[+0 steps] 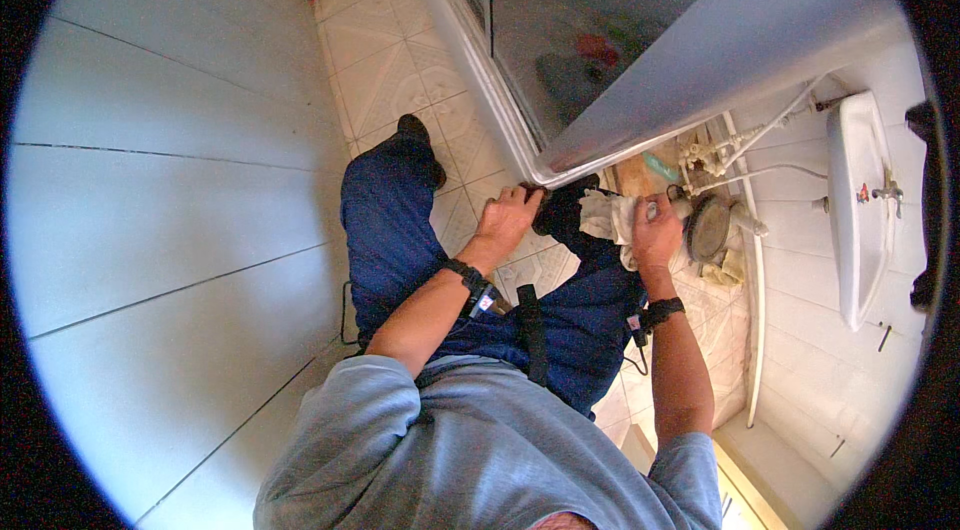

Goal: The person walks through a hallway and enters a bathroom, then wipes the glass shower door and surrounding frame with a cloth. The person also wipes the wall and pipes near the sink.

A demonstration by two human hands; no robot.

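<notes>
My left hand is closed beside the corner of a shower tray, its fingertips curled against a small dark thing that I cannot make out. Close by, my right hand grips a crumpled white cloth by my dark shoe. A small whitish thing shows between the right fingers, too small to name. Just right of this hand lies a round grey dish-like object, with a yellowish crumpled piece below it.
A glazed shower cubicle fills the far side. White pipes run along the right wall under a washbasin with taps. A green piece lies near the pipes. Panelled wall stands at left, beside the tiled floor.
</notes>
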